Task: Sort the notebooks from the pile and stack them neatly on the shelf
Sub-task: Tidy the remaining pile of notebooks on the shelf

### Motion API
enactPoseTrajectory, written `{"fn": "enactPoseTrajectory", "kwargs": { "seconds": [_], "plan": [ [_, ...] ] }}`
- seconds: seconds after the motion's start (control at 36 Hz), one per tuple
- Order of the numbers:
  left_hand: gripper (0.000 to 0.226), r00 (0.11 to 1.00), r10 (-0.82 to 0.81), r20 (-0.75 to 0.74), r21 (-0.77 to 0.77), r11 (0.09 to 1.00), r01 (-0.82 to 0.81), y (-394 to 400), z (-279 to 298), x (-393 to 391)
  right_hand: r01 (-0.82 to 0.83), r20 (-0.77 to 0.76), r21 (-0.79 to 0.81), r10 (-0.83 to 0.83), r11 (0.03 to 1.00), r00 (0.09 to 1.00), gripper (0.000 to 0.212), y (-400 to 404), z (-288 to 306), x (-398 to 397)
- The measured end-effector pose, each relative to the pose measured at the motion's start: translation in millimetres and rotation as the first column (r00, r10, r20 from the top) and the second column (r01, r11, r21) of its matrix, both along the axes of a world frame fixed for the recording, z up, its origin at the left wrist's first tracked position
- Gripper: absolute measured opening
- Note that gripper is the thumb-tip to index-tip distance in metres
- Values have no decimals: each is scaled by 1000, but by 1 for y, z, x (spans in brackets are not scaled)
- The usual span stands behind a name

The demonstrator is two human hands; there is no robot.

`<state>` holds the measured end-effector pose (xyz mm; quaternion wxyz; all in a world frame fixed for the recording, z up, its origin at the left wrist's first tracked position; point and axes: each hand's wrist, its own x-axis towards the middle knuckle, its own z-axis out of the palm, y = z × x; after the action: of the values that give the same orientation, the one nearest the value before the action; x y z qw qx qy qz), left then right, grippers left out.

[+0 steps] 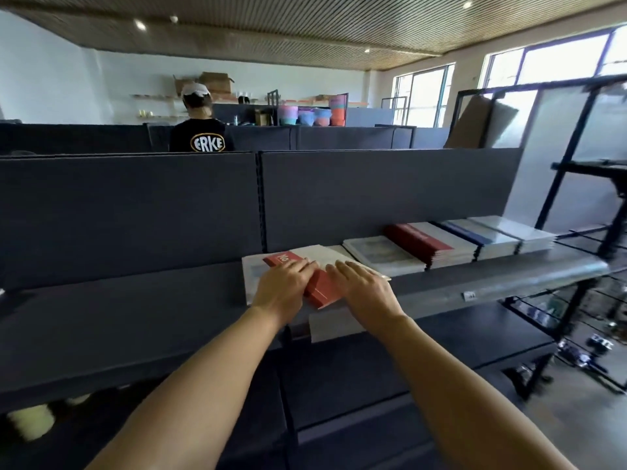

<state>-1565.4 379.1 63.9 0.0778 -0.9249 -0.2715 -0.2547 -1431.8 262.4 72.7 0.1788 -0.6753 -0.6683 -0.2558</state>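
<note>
Hands, left (283,283) and right (361,286), flat on glossy red-and-white notebook (322,289)

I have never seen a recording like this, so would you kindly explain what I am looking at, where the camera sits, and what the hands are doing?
There is no machine here: one wide-angle camera is worn on a person's head and looks forward and down along their bare arms. The left hand and right hand both lie with fairly straight fingers on a red and white notebook, which lies askew on a loose pile on the grey shelf; neither visibly grips it. To the right, along the same shelf, stand four sorted stacks, side by side. Beyond the dark partition another person stands, facing away.
</note>
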Motion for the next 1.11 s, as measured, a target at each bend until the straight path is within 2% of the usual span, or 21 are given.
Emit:
{"fn": "enactPoseTrajectory", "kwargs": {
  "seconds": [0.11, 0.28, 0.58, 0.78, 0.97, 1.06, 1.11],
  "plan": [
    [58, 997, -65, 38, 24, 998, 64, -9, 3, 39, 69, 0, 69, -70, 995, 998, 48, -15, 0, 31],
    [55, 980, -189, 55, 65, 981, 185, -15, 2, 92, 163, 30, 223, -174, 961, 984, 48, -32, 3, 68],
    [60, 961, -272, 53, 102, 959, 265, -26, -16, 184, 323, 10, 240, -335, 915, 942, 43, -66, 3, 159],
    [63, 983, -178, 34, 57, 983, 176, -29, -17, 247, 350, 62, 172, -365, 921, 929, 46, -76, 5, 234],
    [60, 1000, 5, -5, -3, 1000, -5, -47, -22, 294, 281, 82, 47, -284, 959, 955, 59, -78, 5, 310],
    [58, 995, 96, -19, -56, 994, -97, -52, -25, 308, 247, 89, -6, -245, 969, 965, 55, -72, 1, 337],
    [58, 990, 142, -21, -82, 986, -144, -55, -28, 314, 219, 39, -40, -218, 975, 975, 53, -65, -4, 352]
  ]
}}
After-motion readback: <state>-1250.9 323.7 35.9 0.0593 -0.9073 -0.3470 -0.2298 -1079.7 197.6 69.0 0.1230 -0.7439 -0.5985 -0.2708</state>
